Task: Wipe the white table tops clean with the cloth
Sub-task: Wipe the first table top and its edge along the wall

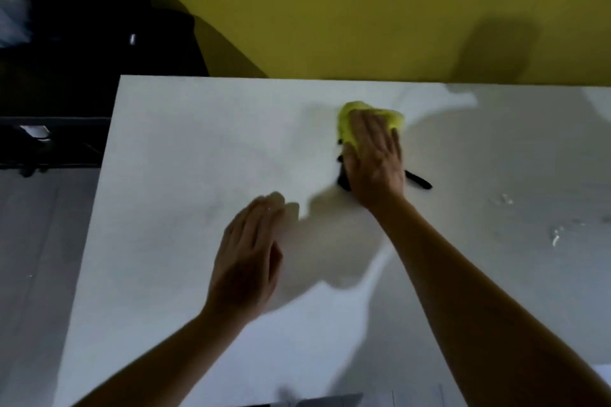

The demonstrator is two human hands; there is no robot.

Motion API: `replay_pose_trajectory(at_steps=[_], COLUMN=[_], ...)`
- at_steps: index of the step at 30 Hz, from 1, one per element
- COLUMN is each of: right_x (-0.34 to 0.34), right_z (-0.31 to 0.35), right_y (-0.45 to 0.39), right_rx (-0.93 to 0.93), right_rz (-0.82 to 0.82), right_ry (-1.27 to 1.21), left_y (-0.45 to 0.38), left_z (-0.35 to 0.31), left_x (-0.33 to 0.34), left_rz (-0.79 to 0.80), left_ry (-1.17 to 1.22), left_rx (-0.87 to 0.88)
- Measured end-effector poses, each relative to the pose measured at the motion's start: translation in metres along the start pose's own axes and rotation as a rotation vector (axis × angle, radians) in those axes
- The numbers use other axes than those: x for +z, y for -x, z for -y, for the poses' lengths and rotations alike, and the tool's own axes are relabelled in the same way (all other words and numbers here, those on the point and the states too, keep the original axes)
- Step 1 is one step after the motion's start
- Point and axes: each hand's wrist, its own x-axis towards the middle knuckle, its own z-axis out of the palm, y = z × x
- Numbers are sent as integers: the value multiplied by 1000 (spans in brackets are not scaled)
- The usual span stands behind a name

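Cloth (370, 122), soft, light and bunched, sits near the table's (198, 142) far edge; our right hand (375, 162) presses it flat-fingered, best held from above. Our left hand (248, 258) hovers open nearer us.
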Motion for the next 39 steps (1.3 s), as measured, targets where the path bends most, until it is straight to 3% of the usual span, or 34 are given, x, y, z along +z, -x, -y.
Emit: replay_pose_trajectory(at_steps=[3, 5, 13, 18, 22, 27, 30, 33, 37, 39], right_x=[5, 12, 50, 65, 44, -10, -18, 0, 38, 52], right_z=[7, 22, 146, 184, 138, -5, -25, 13, 126, 173], right_y=[-30, -43, -121, -159, -167, -161, -163, -161, -162, -163], right_rx=[243, 264, -427, -337, -226, 131, 212, 173, -140, -196], right_rz=[-14, -18, 275, 359, 372, 334, 337, 309, 394, 404], right_ry=[27, 30, -43, 108, 142, 198, 206, 221, 184, 63], left_y=[-53, -81, -98, -99, -99, -101, -102, -103, -100, -98], left_z=[35, 53, 57, 58, 60, 56, 55, 54, 57, 60], left_x=[-8, -13, -14, -15, -16, -16, -16, -17, -16, -16], left_rz=[-34, -22, -13, -6, -28, -19, -9, -8, -13, 0], left_ry=[-102, -135, -148, -153, -130, -116, -126, -134, -119, -125], left_rx=[-35, -91, -160, -155, -126, -149, -161, -165, -137, -130])
